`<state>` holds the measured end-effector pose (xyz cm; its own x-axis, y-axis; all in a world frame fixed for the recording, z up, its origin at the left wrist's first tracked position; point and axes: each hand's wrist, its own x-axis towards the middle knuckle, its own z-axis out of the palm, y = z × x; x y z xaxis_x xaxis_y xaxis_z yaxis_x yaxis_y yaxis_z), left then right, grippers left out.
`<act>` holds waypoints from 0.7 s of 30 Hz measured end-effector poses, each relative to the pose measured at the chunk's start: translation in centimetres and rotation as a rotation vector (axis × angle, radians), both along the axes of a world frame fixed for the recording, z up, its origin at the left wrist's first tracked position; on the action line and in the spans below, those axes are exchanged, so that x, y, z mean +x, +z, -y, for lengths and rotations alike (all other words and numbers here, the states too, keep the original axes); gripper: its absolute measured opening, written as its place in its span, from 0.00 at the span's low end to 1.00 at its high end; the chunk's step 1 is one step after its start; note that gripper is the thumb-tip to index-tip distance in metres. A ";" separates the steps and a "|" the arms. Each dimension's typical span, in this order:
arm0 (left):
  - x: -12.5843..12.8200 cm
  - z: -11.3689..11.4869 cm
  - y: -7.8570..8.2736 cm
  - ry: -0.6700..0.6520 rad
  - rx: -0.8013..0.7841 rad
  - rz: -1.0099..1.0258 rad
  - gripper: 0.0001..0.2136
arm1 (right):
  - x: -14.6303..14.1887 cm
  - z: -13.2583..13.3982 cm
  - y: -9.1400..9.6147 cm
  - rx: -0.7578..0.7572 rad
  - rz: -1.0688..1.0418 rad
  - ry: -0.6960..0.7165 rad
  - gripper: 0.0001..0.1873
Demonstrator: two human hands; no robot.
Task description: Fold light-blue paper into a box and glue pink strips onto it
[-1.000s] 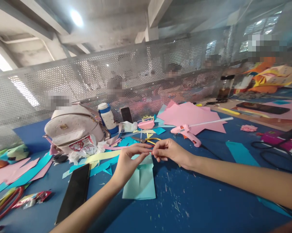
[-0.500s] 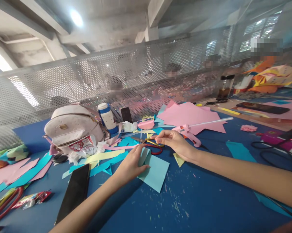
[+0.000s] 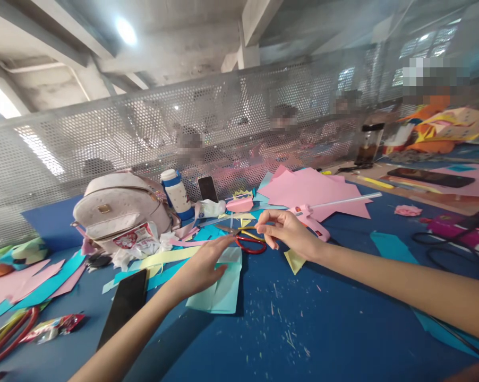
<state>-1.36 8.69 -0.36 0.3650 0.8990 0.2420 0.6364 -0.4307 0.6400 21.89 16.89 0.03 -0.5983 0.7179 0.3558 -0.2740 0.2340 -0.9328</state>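
Note:
My left hand (image 3: 202, 269) has hold of a square of light blue paper (image 3: 223, 289), its fingers reaching over the top edge and the thumb lying across the sheet. Beyond these fingertips lie scissors (image 3: 251, 245) with red and yellow handles, blades pointing left. Just right of the handles hovers my right hand (image 3: 287, 233), its fingers loosely curled and a little apart, with nothing visible in them. A small yellow paper scrap (image 3: 294, 261) lies under the right wrist. Behind that hand is a pink glue gun (image 3: 317, 229) with a clear glue stick.
Paper strips and a black phone (image 3: 123, 305) lie on the left. Behind them stand a pale pink backpack (image 3: 116, 207) and a bottle (image 3: 178, 193). Pink paper (image 3: 315, 188) lies at the back before a perforated metal screen (image 3: 223, 122). Black cables (image 3: 434, 254) run at right.
My left hand has moved left and toward me, and the light blue paper has turned and shifted left with it. My right hand has drawn slightly right, away from the scissors, its fingers loosening.

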 end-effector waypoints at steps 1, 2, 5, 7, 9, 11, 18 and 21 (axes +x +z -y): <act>0.5 0.1 0.1 0.007 -0.001 0.052 0.31 | -0.1 0.3 0.1 0.016 0.010 0.013 0.13; 1.3 0.2 0.0 0.010 -0.013 0.111 0.31 | -0.1 0.7 0.1 0.029 0.020 0.028 0.12; 4.4 1.2 -0.8 -0.134 -0.369 0.693 0.30 | -0.2 2.2 0.2 0.056 0.054 0.084 0.11; 6.2 2.1 -1.6 -0.192 -0.558 0.902 0.23 | -0.2 3.1 0.2 0.098 0.110 0.102 0.08; 7.3 2.9 -2.1 -0.193 -0.622 0.915 0.17 | 0.0 3.6 0.3 0.182 0.174 0.086 0.05; 7.4 3.2 -2.1 -0.160 -0.634 0.887 0.18 | 0.2 3.4 0.5 0.277 0.204 0.030 0.04; 4.3 1.6 0.1 0.043 -0.260 0.834 0.21 | 0.0 1.5 0.1 0.245 0.156 -0.085 0.04; 3.8 1.8 0.9 0.071 -0.096 0.818 0.20 | -0.3 1.4 -0.5 0.194 0.183 -0.023 0.07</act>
